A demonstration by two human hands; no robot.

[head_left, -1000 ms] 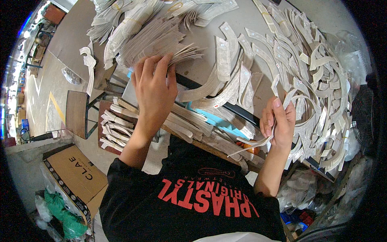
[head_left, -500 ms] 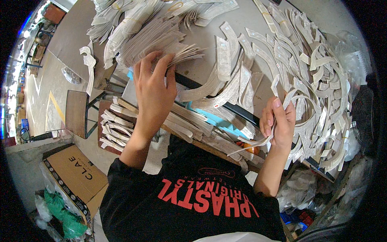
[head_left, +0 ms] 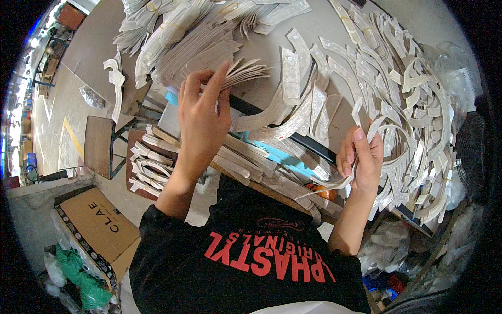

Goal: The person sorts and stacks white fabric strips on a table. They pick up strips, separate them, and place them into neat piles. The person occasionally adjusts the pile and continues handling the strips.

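On the table's near left, my left hand point(head_left: 204, 118) curls its fingers over the end of a thick stack of pale grey strips point(head_left: 196, 49). A fan of strip ends point(head_left: 248, 74) spreads out beside its fingertips, pinched at the thumb side, which is partly hidden. My right hand point(head_left: 363, 161) is closed around a few thin curved strips; their free ends point(head_left: 327, 184) stick out to its left. Between the hands, several loose curved strips point(head_left: 290, 78) with small label marks lie overlapping on the tabletop point(head_left: 261, 47).
A large heap of curved strips point(head_left: 418, 115) covers the right side. Banded bundles point(head_left: 162, 47) lie at the far left. More strips fill a ledge point(head_left: 235, 162) below the table edge. A stool with bundles point(head_left: 151, 165) and a cardboard box point(head_left: 99, 230) stand at left.
My left hand's index finger has straightened and lifted slightly, and the fan of strip ends beside it has shifted a little to the right. My right hand stays in place.
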